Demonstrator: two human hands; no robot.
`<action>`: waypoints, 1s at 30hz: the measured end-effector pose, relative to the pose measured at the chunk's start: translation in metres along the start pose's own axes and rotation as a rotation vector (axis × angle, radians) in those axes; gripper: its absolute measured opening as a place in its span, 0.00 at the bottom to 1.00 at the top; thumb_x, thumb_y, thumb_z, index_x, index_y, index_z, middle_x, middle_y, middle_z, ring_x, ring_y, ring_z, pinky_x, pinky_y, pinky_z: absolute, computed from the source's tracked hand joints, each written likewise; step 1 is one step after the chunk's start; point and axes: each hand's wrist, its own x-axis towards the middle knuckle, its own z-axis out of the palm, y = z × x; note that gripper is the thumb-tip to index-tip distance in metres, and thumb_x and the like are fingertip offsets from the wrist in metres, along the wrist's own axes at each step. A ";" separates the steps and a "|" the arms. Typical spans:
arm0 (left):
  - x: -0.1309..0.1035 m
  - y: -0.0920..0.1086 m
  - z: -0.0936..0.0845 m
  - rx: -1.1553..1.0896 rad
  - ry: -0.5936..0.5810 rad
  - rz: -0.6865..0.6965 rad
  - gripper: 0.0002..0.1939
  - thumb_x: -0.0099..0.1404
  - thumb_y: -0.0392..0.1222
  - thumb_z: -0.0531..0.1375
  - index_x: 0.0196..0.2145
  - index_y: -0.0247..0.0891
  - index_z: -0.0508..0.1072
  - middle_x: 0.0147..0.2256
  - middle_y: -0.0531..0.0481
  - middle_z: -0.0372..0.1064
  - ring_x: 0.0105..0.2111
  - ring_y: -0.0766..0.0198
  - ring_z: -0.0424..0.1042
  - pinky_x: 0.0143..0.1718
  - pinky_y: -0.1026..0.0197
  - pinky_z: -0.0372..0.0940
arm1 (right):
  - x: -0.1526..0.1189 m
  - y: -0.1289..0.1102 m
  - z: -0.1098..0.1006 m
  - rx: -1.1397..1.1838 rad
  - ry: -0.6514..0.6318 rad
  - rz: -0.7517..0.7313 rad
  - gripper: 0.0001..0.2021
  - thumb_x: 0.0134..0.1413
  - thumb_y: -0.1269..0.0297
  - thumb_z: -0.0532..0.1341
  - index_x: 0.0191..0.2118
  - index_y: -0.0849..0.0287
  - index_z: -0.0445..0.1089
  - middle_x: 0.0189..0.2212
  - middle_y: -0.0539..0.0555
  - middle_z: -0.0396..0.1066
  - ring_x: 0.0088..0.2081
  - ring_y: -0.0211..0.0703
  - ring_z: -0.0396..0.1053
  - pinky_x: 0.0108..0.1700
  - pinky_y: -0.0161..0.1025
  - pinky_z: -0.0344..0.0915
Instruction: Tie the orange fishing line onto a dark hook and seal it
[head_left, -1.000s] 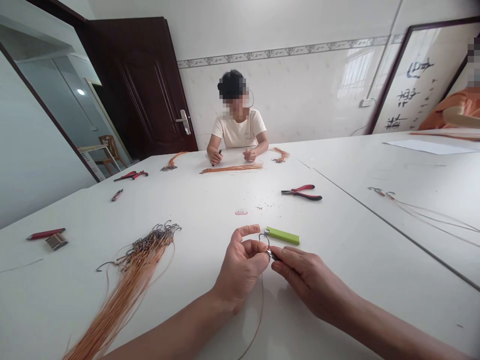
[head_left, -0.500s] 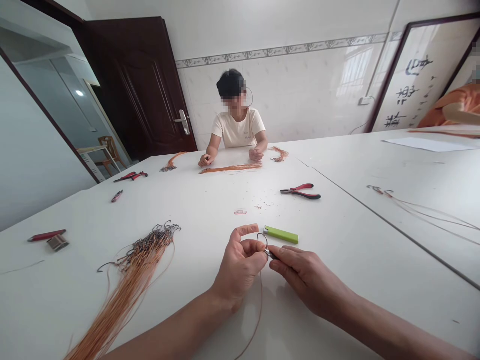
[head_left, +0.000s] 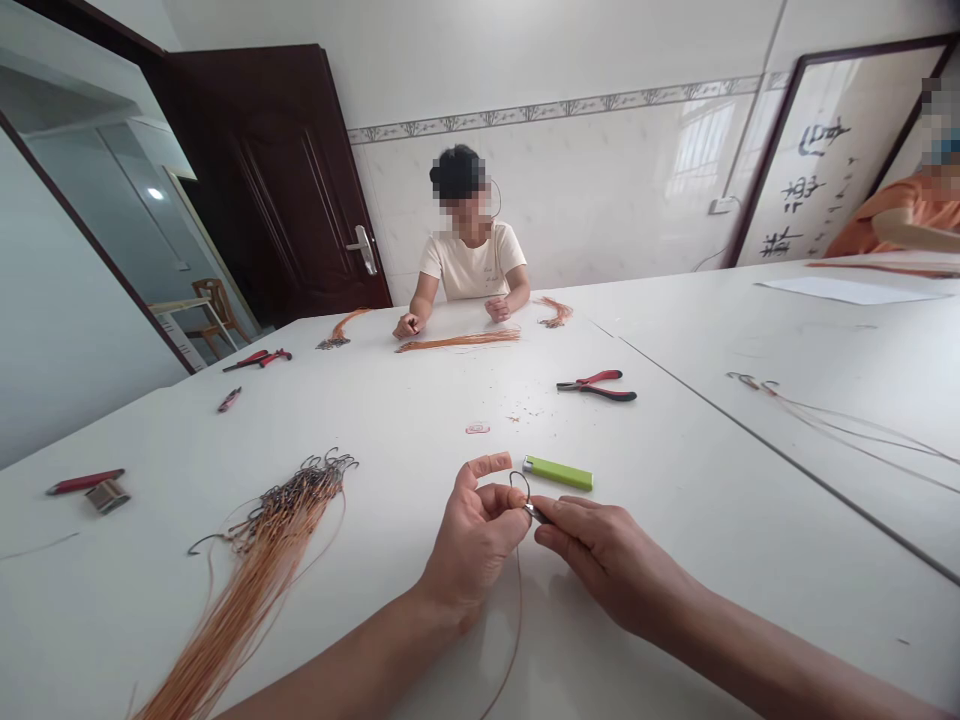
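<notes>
hands meeting above the white table (head_left: 675, 470): left hand (head_left: 474, 545) and right hand (head_left: 600, 560) pinched together on a dark wire hook (head_left: 521, 490) with trailing copper-coloured line (head_left: 517, 600), apparently mid-tying; tightening next calls for steady opposed pull.

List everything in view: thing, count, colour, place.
hook: one, dark metal, pinched between both hands.
line: one, orange-brown, trailing from the hook toward the near edge.
lighter: one, green, just beyond the hands.
bundle of hooked lines: one, orange with dark hooks, near left.
pliers: one, red and black, mid-table.
second pliers: one, red and black, far left.
table: one, white.
seated person: one, cream shirt, far side.
door: one, dark brown, open.
left hand: grips the hook.
right hand: grips the hook's shank.
</notes>
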 end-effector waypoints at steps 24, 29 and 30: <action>-0.001 0.001 0.001 -0.013 0.026 0.005 0.24 0.50 0.33 0.58 0.45 0.43 0.60 0.27 0.55 0.63 0.28 0.70 0.62 0.36 0.64 0.57 | 0.000 0.003 0.002 -0.009 0.019 -0.008 0.10 0.57 0.66 0.47 0.28 0.59 0.62 0.21 0.48 0.59 0.23 0.33 0.55 0.25 0.32 0.54; -0.001 0.001 0.003 -0.034 0.016 0.017 0.23 0.50 0.33 0.60 0.45 0.42 0.61 0.26 0.55 0.64 0.27 0.70 0.63 0.36 0.64 0.58 | 0.001 0.003 0.000 0.042 0.011 0.003 0.11 0.57 0.66 0.46 0.32 0.58 0.64 0.23 0.49 0.63 0.25 0.35 0.59 0.28 0.33 0.58; 0.000 0.001 0.003 -0.040 0.007 0.024 0.24 0.50 0.34 0.60 0.45 0.43 0.61 0.26 0.55 0.64 0.27 0.69 0.63 0.37 0.63 0.58 | 0.001 0.002 -0.001 0.051 0.014 0.009 0.12 0.57 0.65 0.46 0.31 0.58 0.64 0.24 0.50 0.63 0.26 0.35 0.59 0.28 0.33 0.58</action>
